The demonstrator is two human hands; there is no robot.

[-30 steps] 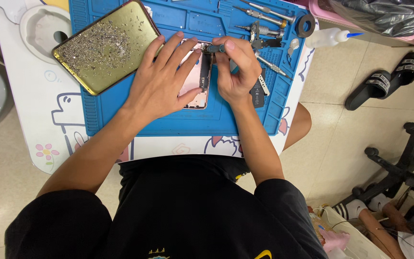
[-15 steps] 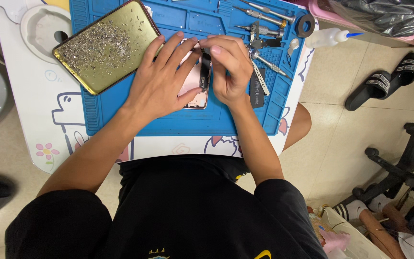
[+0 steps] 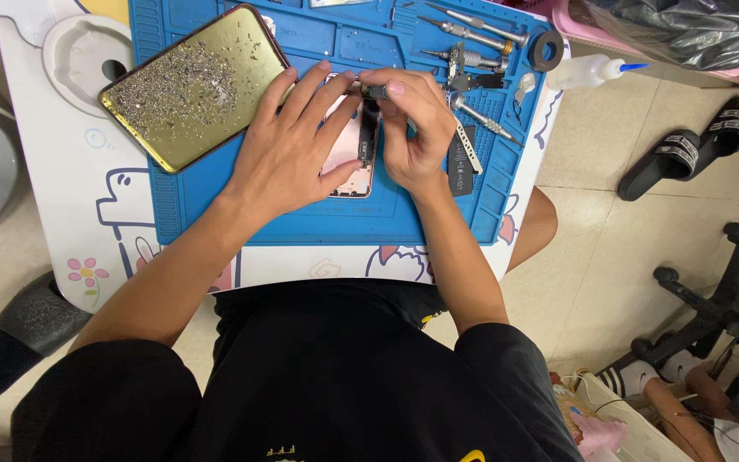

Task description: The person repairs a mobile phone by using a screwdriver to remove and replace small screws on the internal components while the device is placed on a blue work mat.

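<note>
Left hand (image 3: 288,154) lies flat, fingers spread, pressing down on the opened pink phone (image 3: 351,150), which sits mid-way on the blue work mat (image 3: 241,218) on the desk (image 3: 62,214). Right hand (image 3: 412,128) is curled over the phone's right edge, thumb and forefinger pinched on a small dark tool or part (image 3: 375,90) at the phone's top end; can't tell which. Gold tray (image 3: 194,85) strewn with tiny screws is upper left on the mat, just beside the left hand. Screwdrivers (image 3: 472,38), a tape roll (image 3: 546,50) and a black battery (image 3: 458,162) lie right of the right hand. White squeeze bottle (image 3: 588,73) sits off the mat's right edge.
</note>
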